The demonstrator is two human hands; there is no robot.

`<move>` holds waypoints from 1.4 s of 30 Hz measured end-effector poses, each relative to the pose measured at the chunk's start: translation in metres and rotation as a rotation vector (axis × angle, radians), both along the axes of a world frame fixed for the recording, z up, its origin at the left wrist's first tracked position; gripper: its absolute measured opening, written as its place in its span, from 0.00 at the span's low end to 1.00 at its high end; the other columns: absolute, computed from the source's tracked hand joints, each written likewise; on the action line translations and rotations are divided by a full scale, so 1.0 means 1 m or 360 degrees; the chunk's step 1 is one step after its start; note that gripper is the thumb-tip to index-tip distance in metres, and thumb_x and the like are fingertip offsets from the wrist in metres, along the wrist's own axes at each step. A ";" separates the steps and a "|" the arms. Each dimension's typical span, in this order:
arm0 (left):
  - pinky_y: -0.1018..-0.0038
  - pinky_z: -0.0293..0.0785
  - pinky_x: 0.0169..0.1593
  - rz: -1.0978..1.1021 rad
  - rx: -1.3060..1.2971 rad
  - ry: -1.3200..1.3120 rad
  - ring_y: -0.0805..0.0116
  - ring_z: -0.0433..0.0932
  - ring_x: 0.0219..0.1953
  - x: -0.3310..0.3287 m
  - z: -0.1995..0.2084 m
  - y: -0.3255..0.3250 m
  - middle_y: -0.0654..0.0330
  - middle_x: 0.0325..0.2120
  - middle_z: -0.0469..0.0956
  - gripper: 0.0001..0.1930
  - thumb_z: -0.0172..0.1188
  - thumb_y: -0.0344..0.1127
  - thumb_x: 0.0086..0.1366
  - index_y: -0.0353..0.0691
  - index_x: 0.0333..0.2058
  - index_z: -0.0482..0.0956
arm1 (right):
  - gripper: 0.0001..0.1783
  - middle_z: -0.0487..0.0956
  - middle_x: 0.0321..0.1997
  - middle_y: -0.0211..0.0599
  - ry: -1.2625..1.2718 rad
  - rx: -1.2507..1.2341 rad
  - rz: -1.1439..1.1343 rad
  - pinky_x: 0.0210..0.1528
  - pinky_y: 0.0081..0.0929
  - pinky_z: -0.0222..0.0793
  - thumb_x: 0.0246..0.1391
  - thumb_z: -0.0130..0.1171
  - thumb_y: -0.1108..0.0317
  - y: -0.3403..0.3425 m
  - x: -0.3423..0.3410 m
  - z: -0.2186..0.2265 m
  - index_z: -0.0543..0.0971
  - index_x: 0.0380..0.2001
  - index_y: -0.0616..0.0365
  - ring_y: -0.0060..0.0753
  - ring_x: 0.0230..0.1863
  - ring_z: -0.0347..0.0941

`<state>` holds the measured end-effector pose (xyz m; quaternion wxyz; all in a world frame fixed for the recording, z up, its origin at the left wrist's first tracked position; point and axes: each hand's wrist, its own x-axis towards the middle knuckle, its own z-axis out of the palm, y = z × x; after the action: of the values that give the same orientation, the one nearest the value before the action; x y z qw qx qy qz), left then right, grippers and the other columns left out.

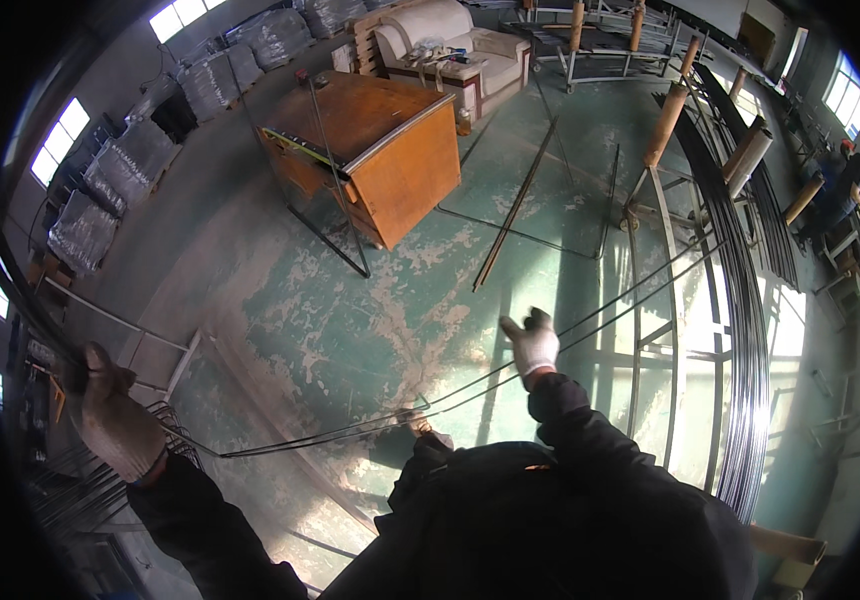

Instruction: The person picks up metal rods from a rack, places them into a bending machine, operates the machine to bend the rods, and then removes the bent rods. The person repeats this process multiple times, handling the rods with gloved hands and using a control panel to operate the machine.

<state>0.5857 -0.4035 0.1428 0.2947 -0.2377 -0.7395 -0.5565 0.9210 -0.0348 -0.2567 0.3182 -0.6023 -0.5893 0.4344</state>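
My left hand (118,422), in a pale work glove, is raised at the left side. Its fingers are curled round a dark metal bar (32,305) that runs up toward the left rim. My right hand (533,345) wears a pale glove with dark fingertips. Its fingers are spread and hold nothing. Close by it, two long thin dark rods (470,383) slant across in front of my body, from the rack at the right down to lower left. Whether they touch the right hand I cannot tell.
A wooden desk (405,165) stands ahead, with a pale sofa (450,50) behind it. Dark bars (520,205) lie on the green floor. At the right, a metal rack (672,330) carries long dark bars (740,390). A person (855,190) works at far right; wrapped stacks (130,160) line the left wall.
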 end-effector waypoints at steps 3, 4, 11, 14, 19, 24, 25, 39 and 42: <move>0.72 0.62 0.38 0.0025 0.0038 0.0161 0.74 0.66 0.30 -0.096 0.016 -0.013 0.65 0.25 0.68 0.25 0.65 0.54 0.84 0.32 0.43 0.83 | 0.56 0.83 0.74 0.58 -0.0185 -0.1040 -0.0603 0.70 0.36 0.76 0.60 0.83 0.39 0.031 0.111 -0.151 0.77 0.73 0.77 0.49 0.71 0.82; 0.71 0.62 0.37 0.0070 0.0023 0.0094 0.73 0.65 0.30 -0.125 0.018 -0.020 0.65 0.25 0.67 0.25 0.64 0.54 0.85 0.31 0.43 0.83 | 0.54 0.80 0.78 0.56 0.0469 -0.0982 -0.0807 0.76 0.36 0.70 0.69 0.72 0.31 0.030 0.131 -0.186 0.76 0.77 0.69 0.46 0.76 0.76; 0.72 0.81 0.58 0.0431 -0.0539 0.0103 0.65 0.87 0.47 -0.319 0.050 -0.062 0.52 0.43 0.90 0.26 0.53 0.51 0.91 0.30 0.60 0.86 | 0.39 0.76 0.77 0.37 0.1063 -0.0325 -0.1119 0.68 0.54 0.66 0.69 0.75 0.45 0.103 0.114 -0.159 0.75 0.78 0.40 0.45 0.77 0.68; 0.73 0.77 0.68 0.0326 -0.0692 0.0386 0.64 0.87 0.56 -0.378 0.052 -0.079 0.54 0.47 0.89 0.24 0.49 0.43 0.92 0.27 0.66 0.82 | 0.34 0.86 0.55 0.33 0.1119 -0.0249 -0.0812 0.62 0.45 0.76 0.82 0.60 0.43 0.152 0.064 -0.099 0.76 0.77 0.53 0.37 0.60 0.83; 0.73 0.69 0.71 -0.0339 -0.0050 -0.0294 0.67 0.81 0.59 -0.455 0.036 -0.058 0.54 0.53 0.84 0.22 0.45 0.38 0.93 0.24 0.65 0.79 | 0.36 0.64 0.23 0.24 0.1262 -0.0098 -0.0512 0.53 0.42 0.80 0.83 0.55 0.36 0.245 -0.044 -0.026 0.84 0.49 0.65 0.25 0.26 0.66; 0.72 0.75 0.54 0.0033 -0.0254 -0.0152 0.72 0.76 0.39 -0.488 -0.010 0.015 0.62 0.36 0.80 0.20 0.52 0.42 0.92 0.28 0.52 0.85 | 0.38 0.66 0.22 0.25 0.1119 0.0193 -0.0369 0.50 0.37 0.80 0.79 0.58 0.32 0.329 -0.131 0.022 0.83 0.38 0.62 0.24 0.25 0.63; 0.72 0.76 0.51 0.0040 -0.0161 -0.0182 0.72 0.74 0.35 -0.496 -0.017 0.027 0.64 0.32 0.78 0.20 0.54 0.43 0.91 0.28 0.52 0.86 | 0.37 0.66 0.22 0.25 0.1275 0.0139 -0.0380 0.52 0.38 0.81 0.79 0.59 0.31 0.343 -0.145 0.030 0.83 0.38 0.61 0.23 0.25 0.63; 0.71 0.76 0.44 -0.0085 0.0413 -0.0695 0.76 0.68 0.27 -0.564 -0.083 0.157 0.70 0.24 0.68 0.16 0.61 0.40 0.83 0.32 0.55 0.84 | 0.32 0.72 0.28 0.23 0.0760 0.0387 -0.0201 0.47 0.39 0.79 0.80 0.57 0.32 0.399 -0.221 0.110 0.81 0.38 0.52 0.22 0.28 0.65; 0.71 0.76 0.43 -0.0137 0.0446 -0.0749 0.76 0.67 0.25 -0.593 -0.104 0.182 0.71 0.24 0.68 0.14 0.58 0.32 0.76 0.33 0.54 0.84 | 0.32 0.67 0.25 0.21 0.0864 0.0368 -0.0249 0.44 0.35 0.77 0.80 0.56 0.33 0.381 -0.231 0.130 0.76 0.32 0.50 0.22 0.26 0.63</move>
<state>-0.0071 -0.2214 0.0390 0.1208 -0.0901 -0.6927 -0.7053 0.6901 0.3458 -0.1272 0.5630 -0.4676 -0.4801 0.4837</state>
